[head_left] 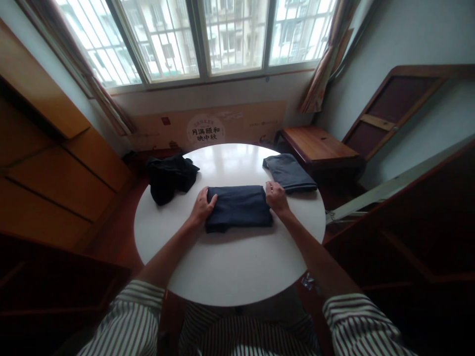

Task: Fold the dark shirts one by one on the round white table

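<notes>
A folded dark-blue garment [239, 207] lies flat on the round white table [237, 277]. My left hand [202, 205] holds its left edge, thumb on top and fingers along the side. At the upper right edge, my right hand [276, 197] has its fingers curled in on the cloth; the fingertips are partly hidden. Just beyond the right hand rests a folded grey garment [291, 172]. A crumpled black garment [172, 177] sits at the table's far left, partly over the rim, apart from my left hand.
Behind the table, a low wooden bench or table [319, 144] stands at the right. A wooden cabinet [67, 173] is on the left. A printed board [237, 123] leans under the barred window [233, 37]. Dark wooden furniture [419, 237] comes near the table's right side.
</notes>
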`<state>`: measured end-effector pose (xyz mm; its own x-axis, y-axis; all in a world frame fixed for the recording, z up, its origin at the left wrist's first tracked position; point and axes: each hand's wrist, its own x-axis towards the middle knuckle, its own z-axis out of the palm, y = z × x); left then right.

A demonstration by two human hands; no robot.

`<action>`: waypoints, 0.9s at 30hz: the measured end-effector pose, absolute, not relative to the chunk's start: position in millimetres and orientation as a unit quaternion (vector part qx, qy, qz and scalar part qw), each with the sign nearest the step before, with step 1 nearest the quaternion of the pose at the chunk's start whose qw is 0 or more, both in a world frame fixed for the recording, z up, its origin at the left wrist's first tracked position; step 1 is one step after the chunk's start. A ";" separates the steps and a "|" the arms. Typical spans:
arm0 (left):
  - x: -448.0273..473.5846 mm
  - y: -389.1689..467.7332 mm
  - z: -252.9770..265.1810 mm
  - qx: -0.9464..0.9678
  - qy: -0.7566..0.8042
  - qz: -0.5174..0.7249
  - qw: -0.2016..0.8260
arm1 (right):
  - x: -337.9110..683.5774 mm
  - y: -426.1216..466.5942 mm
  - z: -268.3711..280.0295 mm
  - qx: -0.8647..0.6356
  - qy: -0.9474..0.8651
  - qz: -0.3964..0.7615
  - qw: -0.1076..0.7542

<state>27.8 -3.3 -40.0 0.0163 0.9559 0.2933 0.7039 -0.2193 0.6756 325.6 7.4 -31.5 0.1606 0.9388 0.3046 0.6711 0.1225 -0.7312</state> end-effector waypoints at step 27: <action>35.8 -38.6 6.3 0.671 0.417 0.445 0.421 | 298.7 1.3 75.2 -0.372 -0.862 0.265 0.219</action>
<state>35.8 -38.6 6.3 0.2566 0.9346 0.2464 0.1844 -0.2976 0.9367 298.7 1.3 75.2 -0.6282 0.7569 0.1801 0.5250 0.5832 -0.6199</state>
